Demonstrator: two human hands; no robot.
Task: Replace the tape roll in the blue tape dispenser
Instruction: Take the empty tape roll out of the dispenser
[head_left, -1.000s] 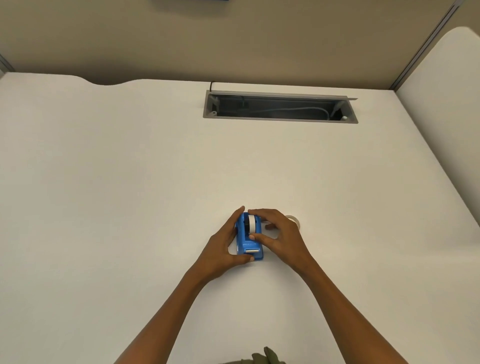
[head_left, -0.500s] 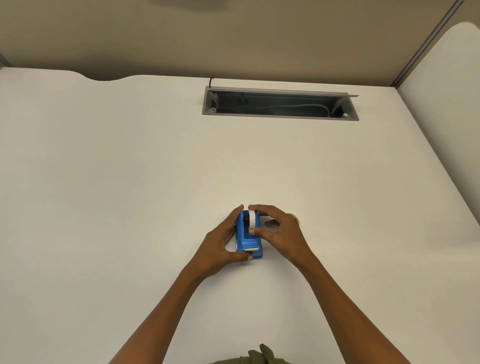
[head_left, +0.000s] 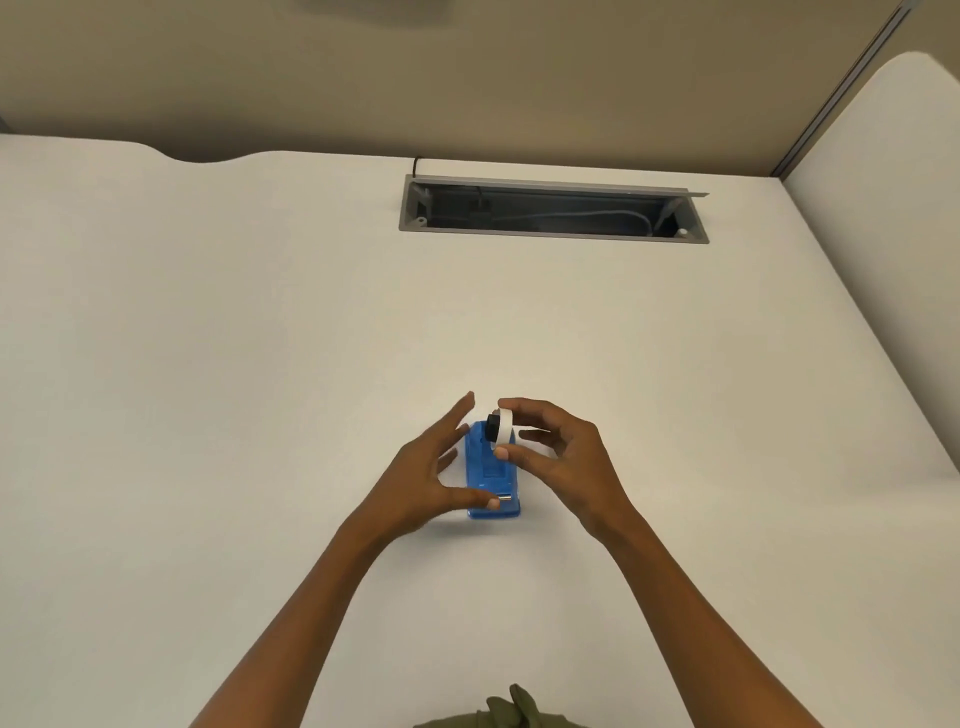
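Blue tape dispenser (head_left: 492, 480) lying flat on the white table (head_left: 208, 364), a little below frame centre, cutter end toward 6 o'clock, empty cradle facing up. White tape roll (head_left: 503, 427) with its black hub (head_left: 492, 422) lifted just clear above the dispenser's 12 o'clock end, tilted on edge, hub sticking out toward 9 o'clock. Right hand (head_left: 561, 462) at 3 o'clock of the dispenser, fingers (head_left: 511, 406) pinching the roll: forefinger over its top rim, thumb pressing its lower rim, remaining fingers curled loosely behind. Left hand (head_left: 423, 480) at 9 o'clock of the dispenser, fingers spread and released, thumb tip resting by the metal cutter at the dispenser's near end, forefinger pointing up toward 12 o'clock just beside the hub; contact with the hub impossible to tell. Both bare forearms running in from the bottom edge at 5 and 7 o'clock. Grey cable tray (head_left: 553, 215) recessed in the table at 12 o'clock, well apart from the hands, lid open, white cable lying inside. Beige partition wall (head_left: 467, 78) beyond the far table edge. Olive fabric scrap (head_left: 511, 714) at the bottom edge, 6 o'clock.
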